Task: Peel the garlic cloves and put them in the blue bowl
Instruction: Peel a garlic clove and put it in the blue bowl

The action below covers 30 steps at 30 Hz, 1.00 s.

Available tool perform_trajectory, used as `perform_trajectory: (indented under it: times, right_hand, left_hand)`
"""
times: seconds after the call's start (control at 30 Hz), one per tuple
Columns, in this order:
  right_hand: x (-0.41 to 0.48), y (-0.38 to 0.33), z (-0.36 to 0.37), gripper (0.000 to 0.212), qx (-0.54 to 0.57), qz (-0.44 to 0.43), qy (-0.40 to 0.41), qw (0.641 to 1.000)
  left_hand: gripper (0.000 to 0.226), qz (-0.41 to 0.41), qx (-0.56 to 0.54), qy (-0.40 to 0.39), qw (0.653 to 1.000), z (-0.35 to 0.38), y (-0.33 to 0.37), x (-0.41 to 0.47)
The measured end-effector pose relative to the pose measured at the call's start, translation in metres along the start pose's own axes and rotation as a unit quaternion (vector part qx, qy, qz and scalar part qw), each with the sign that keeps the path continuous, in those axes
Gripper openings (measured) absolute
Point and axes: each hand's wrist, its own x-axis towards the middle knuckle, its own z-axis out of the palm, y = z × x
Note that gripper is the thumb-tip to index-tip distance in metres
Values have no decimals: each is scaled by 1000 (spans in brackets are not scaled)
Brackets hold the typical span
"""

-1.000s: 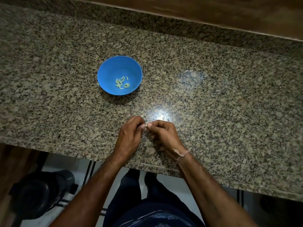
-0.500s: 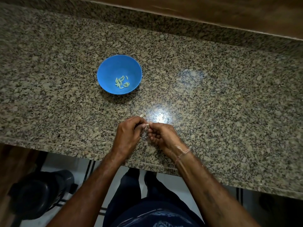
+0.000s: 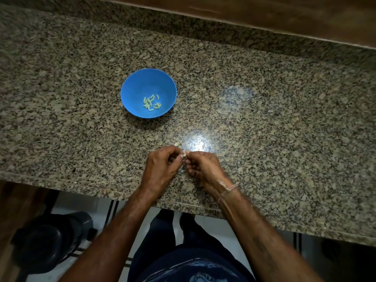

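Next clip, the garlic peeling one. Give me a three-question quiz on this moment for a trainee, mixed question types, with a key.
1. True or false: the left hand and the right hand pinch one garlic clove between them.
2. Where do the peeled cloves lie? A on a plate; B in the blue bowl; C in a pan.
3. Fill in: the thread band sits on the ____ wrist.
Key: 1 true; 2 B; 3 right.
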Motion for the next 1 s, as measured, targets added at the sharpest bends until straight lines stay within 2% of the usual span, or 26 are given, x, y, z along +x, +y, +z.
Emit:
perform_trajectory:
  times: [0.27,0.43,0.57,0.63,0.7,0.83,1.0]
  right_hand:
    - [6,-1,-6,13,39,54,-45,997]
    - [6,0,-9,13,0,11,-62,998]
    - [9,5,-9,16,-52,-36,-32,997]
    - [10,6,-10,17,-66,-59,-21,996]
    - [11,7,-9,18,-72,-74,-13,995]
    - [12,9,-8,20,-57,-78,-8,995]
    - [14,13,-7,20,-27,-75,3,997]
  left_hand:
    - [6,-81,-79,-7,994,3,-5,0]
    - [5,-148,-127,-13,981,2,-8,4]
    - [18,-192,-77,14,978,3,-12,8]
    - [18,-186,-39,13,982,4,-13,8]
    - [3,-171,-43,11,984,3,-12,7]
    - [14,-128,-100,-20,987,5,-9,1]
    - [4,-86,1,-11,996,7,-8,2]
